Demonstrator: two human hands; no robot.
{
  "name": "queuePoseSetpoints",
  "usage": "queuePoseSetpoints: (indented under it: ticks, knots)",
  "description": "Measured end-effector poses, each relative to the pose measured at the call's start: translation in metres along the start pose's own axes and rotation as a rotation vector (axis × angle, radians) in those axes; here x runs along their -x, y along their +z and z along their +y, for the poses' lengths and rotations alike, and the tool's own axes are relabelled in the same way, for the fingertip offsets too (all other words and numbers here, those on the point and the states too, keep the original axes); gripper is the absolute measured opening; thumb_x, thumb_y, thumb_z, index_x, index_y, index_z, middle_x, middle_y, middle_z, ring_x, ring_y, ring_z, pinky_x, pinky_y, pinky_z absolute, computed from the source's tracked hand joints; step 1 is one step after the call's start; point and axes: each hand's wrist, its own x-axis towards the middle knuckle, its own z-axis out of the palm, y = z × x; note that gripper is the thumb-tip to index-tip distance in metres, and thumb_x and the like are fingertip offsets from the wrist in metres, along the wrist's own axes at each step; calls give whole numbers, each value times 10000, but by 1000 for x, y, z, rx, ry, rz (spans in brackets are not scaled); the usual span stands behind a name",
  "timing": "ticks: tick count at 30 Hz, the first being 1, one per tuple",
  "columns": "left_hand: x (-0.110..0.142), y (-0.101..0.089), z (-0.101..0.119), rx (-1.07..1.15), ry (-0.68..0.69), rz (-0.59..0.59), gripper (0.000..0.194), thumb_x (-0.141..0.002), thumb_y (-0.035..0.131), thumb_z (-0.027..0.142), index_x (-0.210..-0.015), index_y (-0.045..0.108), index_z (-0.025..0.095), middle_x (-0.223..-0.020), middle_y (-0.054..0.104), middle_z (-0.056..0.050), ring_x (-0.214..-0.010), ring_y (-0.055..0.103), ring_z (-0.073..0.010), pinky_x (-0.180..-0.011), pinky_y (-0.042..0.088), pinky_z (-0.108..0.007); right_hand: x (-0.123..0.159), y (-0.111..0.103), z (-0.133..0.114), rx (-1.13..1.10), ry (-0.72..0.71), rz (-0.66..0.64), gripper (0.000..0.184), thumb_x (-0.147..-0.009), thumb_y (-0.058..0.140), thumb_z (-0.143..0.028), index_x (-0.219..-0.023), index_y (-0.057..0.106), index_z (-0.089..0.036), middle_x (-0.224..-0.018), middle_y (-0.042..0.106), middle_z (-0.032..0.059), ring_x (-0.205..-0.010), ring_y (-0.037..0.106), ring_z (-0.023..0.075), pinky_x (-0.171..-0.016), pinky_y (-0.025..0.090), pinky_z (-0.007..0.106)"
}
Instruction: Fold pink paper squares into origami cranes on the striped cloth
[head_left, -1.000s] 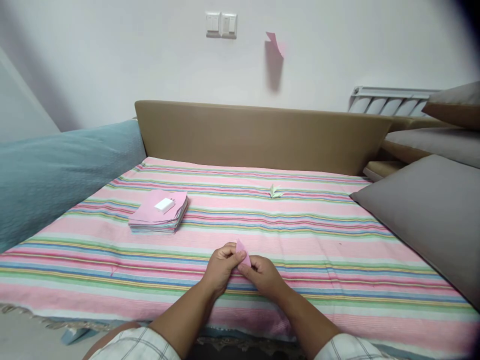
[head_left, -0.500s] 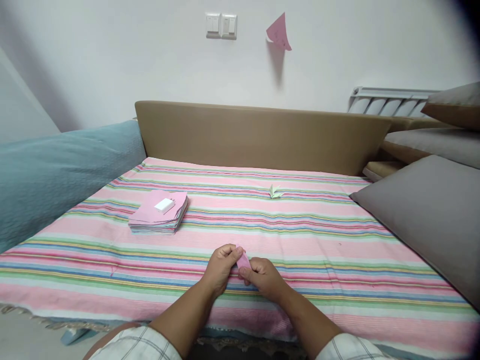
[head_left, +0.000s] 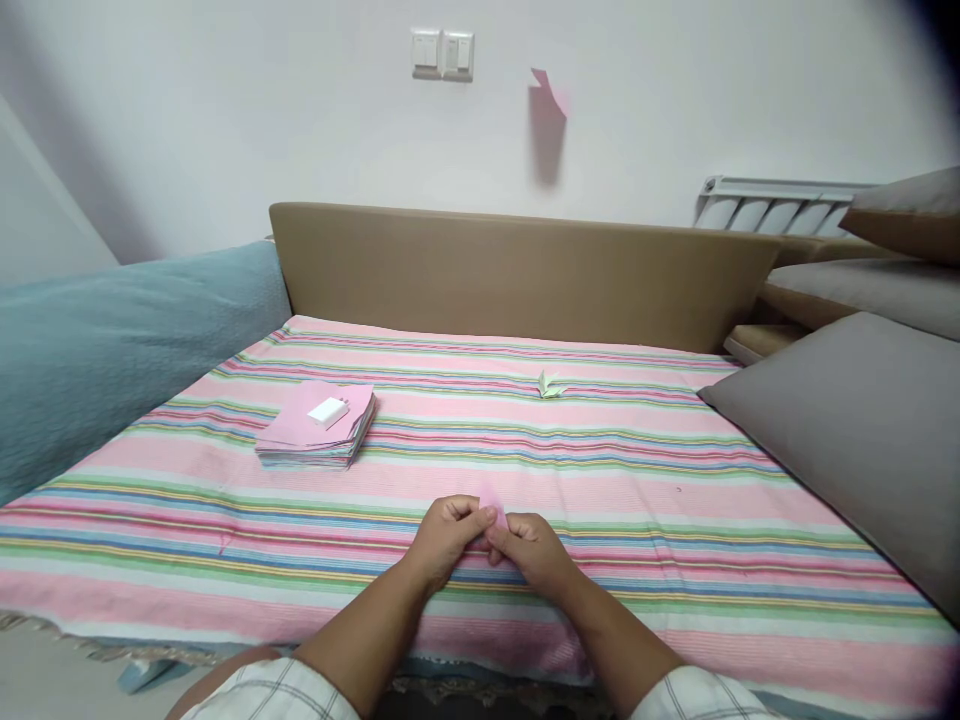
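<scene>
1. Pink paper (head_left: 491, 505), small and blurred at its upper tip, sits between the fingertips of both hands and sticks up past the thumbs.
2. Left hand (head_left: 444, 535): thumb and fingers pinched on the paper's left side, thumb uppermost.
3. Right hand (head_left: 534, 550): thumb and curled fingers pressed together on the paper's lower right end, just beside the left thumb.
4. Below and all around the fingers spreads a striped cloth (head_left: 615, 480).
5. Ahead of the fingers and to their left, a stack of square paper (head_left: 285, 430), pink on top, lies on the cloth; a white adapter (head_left: 328, 411) rests on it.
6. Ahead of the fingers and slightly right stands a pale green folded paper (head_left: 551, 386).
7. Well right of the fingers leans a grey cushion (head_left: 847, 430).
8. Farthest ahead of the fingers: a brown backrest (head_left: 510, 275), then wall switches (head_left: 442, 54) and a pink sheet (head_left: 552, 95) above it.
</scene>
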Motion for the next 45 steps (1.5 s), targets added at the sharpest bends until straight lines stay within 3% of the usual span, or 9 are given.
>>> queuePoseSetpoints:
  ticks: [5,9,12,18,23,28,35,38,45]
  knots:
    - [-1,-3,-1,15,20,45,338,-660,700,427,-545,606,123,-497,569,-18,-492,505,-122,-543,399,-245,-1,-2,-2,-25,-19,-9,402,-804,495,-513,-652,632,-168,-623,622,21,-608,558,149,-607,424,252]
    - [-2,-5,-2,1,51,133,294,-618,743,381,-538,615,129,-519,548,13,-514,457,-90,-562,368,-217,-1,-3,-5,-76,-16,117,391,-811,478,-523,-631,531,-179,-570,497,-23,-559,466,124,-565,386,237]
    - [-1,-3,-1,-36,52,138,309,-597,756,372,-494,589,133,-503,499,34,-489,409,-72,-532,330,-207,-1,-3,-6,-43,-57,175,383,-815,488,-489,-578,453,-190,-539,400,-44,-537,380,111,-543,345,231]
    - [-2,-3,-3,-88,84,116,335,-629,732,392,-490,578,130,-502,476,38,-504,393,-72,-528,316,-203,-1,-1,0,1,-59,200,333,-805,510,-463,-623,490,-185,-563,390,-45,-559,368,113,-554,333,231]
    - [-2,-3,-3,-76,43,125,281,-602,759,379,-641,653,122,-569,568,21,-542,468,-78,-565,366,-198,-2,-1,4,-3,-61,278,335,-797,519,-467,-629,503,-177,-573,416,-41,-571,389,116,-568,342,233]
    - [-4,-5,-4,30,-26,165,374,-506,825,309,-778,650,120,-625,617,1,-560,543,-90,-590,435,-216,-2,-2,4,-44,-27,330,357,-774,545,-484,-593,473,-186,-528,369,-57,-525,347,103,-526,316,228]
    - [-6,-11,-4,144,-64,207,374,-522,828,300,-772,620,116,-662,663,-29,-598,615,-124,-577,480,-223,0,-1,1,-172,-31,253,379,-821,468,-521,-741,594,-172,-626,516,-9,-593,455,126,-569,379,240]
    - [-6,-11,-3,177,-60,198,364,-539,825,281,-794,622,116,-678,672,-29,-609,621,-118,-583,485,-212,1,-1,0,-213,-12,257,333,-784,548,-496,-843,621,-176,-677,569,5,-634,496,134,-598,402,245]
    - [-8,-12,-6,193,-49,197,358,-530,831,259,-776,619,109,-655,661,-24,-586,607,-106,-574,486,-207,0,1,3,-319,-24,267,260,-738,628,-421,-852,620,-188,-711,602,1,-659,534,135,-639,429,256]
